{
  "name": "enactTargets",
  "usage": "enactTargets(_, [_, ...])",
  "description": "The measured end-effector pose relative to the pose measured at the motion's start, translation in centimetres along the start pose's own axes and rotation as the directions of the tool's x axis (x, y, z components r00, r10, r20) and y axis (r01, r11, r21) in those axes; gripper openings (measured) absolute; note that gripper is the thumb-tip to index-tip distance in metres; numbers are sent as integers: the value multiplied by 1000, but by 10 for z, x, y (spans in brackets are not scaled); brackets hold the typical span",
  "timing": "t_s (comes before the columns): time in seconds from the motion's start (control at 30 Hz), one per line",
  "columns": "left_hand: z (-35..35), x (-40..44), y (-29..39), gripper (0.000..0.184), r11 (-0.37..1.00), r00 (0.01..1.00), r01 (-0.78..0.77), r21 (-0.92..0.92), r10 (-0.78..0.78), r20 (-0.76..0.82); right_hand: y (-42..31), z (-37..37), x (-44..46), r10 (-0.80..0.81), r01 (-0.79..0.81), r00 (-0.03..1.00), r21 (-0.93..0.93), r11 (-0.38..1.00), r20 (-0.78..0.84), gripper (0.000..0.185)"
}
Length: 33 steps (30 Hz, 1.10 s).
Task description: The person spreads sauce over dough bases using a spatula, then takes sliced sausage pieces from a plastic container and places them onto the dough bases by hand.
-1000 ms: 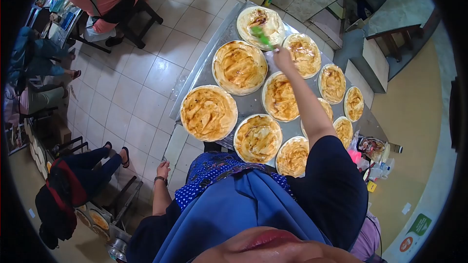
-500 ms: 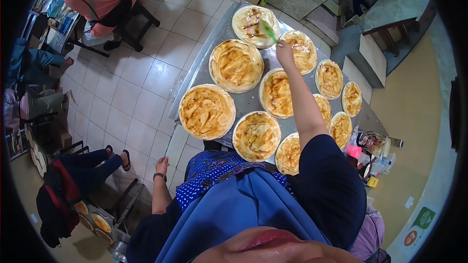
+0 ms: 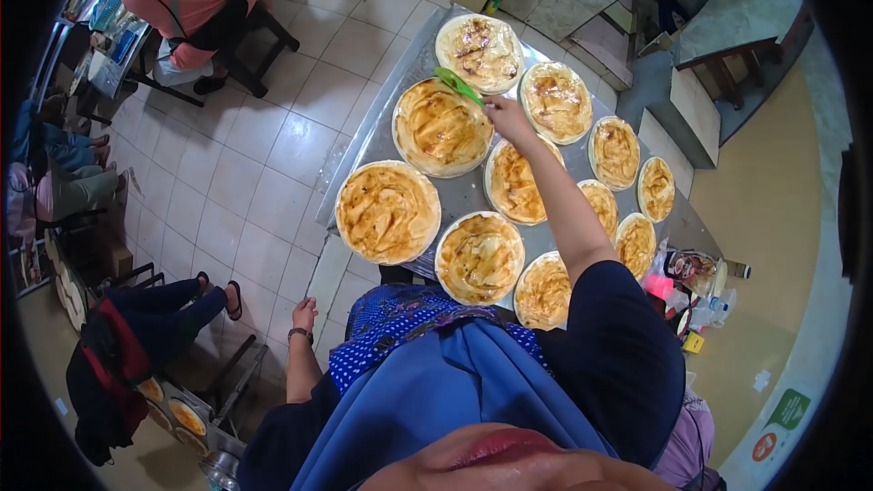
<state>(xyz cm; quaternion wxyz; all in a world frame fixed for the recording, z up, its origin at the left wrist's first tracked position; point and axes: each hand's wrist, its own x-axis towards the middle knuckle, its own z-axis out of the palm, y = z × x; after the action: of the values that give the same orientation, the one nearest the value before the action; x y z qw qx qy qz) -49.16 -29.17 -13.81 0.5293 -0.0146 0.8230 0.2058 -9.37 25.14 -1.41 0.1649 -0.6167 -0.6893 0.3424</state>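
My right hand (image 3: 506,116) is closed around the handle of a green pastry brush (image 3: 456,84). The brush head lies over the upper edge of a round browned flatbread (image 3: 443,127), whose surface looks wet and shiny. Just beyond it is another glossy round flatbread (image 3: 479,53). To the right of my hand sits one more shiny flatbread (image 3: 556,102), and my forearm passes beside a flatbread (image 3: 520,180) nearer me. My left hand (image 3: 304,315) hangs low beside the table, fingers curled in, with nothing visible in them.
Several more flatbreads cover the metal table (image 3: 364,147). Bottles and packets (image 3: 696,286) crowd its right end. A seated person (image 3: 191,0) works at the upper left. Another person (image 3: 136,332) stands at the lower left near round pans (image 3: 186,416).
My right hand has drawn the brush left and toward me, from the farthest flatbread to the edge of the one before it. The nearer flatbread now looks shinier. My left hand stays low.
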Motion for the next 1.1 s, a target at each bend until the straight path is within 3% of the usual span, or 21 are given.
enactTargets(0.03, [0, -2, 1, 43, 1000, 1000, 5, 1, -5, -1, -7, -2, 3, -13, 13, 1000, -3, 1000, -7, 27])
enactTargets(0.1, [1, -6, 3, 41, 1000, 1000, -14, -27, 14, 1, -14, -17, 22, 52, -55, 959, -1, 998, -278, 28])
enactTargets(0.13, [1, 1, -5, 41, 999, 1000, -15, -33, 15, -1, -14, -25, 27, 100, -107, 938, -4, 994, -331, 28])
enactTargets(0.27, [-1, 14, -22, 46, 999, 999, 23, 41, -24, 47, -36, -5, 19, 186, -218, 950, -104, 970, -251, 23])
enactTargets(0.37, [2, 1, -14, 41, 999, 999, 50, 19, -51, 13, -46, 5, 19, 175, -176, 984, 160, 971, 19, 30])
enactTargets(0.4, [3, -7, -9, 36, 998, 998, 53, -25, -53, -28, -15, 10, 47, 104, -81, 984, 162, 984, -141, 30])
enactTargets(0.43, [2, -7, -11, 36, 998, 998, 55, -26, -56, -30, -14, -1, 61, 195, -144, 948, 209, 967, -250, 30])
enactTargets(0.53, [-1, 3, -14, 38, 998, 999, 20, -65, -23, -40, -28, -16, 84, 278, -238, 918, 169, 957, -284, 30])
enactTargets(0.6, [-1, 6, -16, 38, 998, 1000, 18, -65, -19, -18, -49, -3, 84, 114, -126, 949, -24, 992, -294, 28])
enactTargets(0.63, [1, 1, -11, 38, 998, 1000, 20, -62, -21, -16, -53, 6, 82, 117, -130, 949, -26, 991, -294, 28])
enactTargets(0.7, [2, -8, -1, 38, 999, 999, 37, -36, -38, -36, -59, 20, 73, -64, 40, 986, -154, 987, -155, 31])
enactTargets(0.77, [2, -5, -1, 37, 998, 999, 33, -50, -34, -33, -52, 11, 46, -146, 136, 989, -245, 960, -24, 29])
enactTargets(0.83, [1, 2, -5, 37, 997, 999, 28, -66, -30, -31, -54, -23, 5, -64, 70, 998, -337, 939, 28, 28])
enactTargets(0.9, [0, 10, -16, 39, 995, 1000, -17, -95, 14, -28, -22, -57, -11, -186, 146, 982, -527, 837, -25, 27])
enactTargets(0.97, [-1, 8, -18, 39, 996, 1000, 3, -94, -5, -28, -21, -101, -13, -4, -37, 998, -664, 747, -61, 28])
enactTargets(1.0, [-1, 7, -19, 40, 996, 999, 19, -88, -21, -28, -28, -108, -13, -1, -40, 998, -665, 746, -61, 28])
enactTargets(1.07, [1, 3, -17, 40, 998, 999, 31, -63, -32, -25, -36, -121, 0, -88, -99, 967, -671, 734, -240, 30])
enactTargets(1.1, [2, 1, -17, 40, 998, 999, 44, -39, -45, -28, -29, -109, 16, -183, 16, 962, -627, 779, -203, 30])
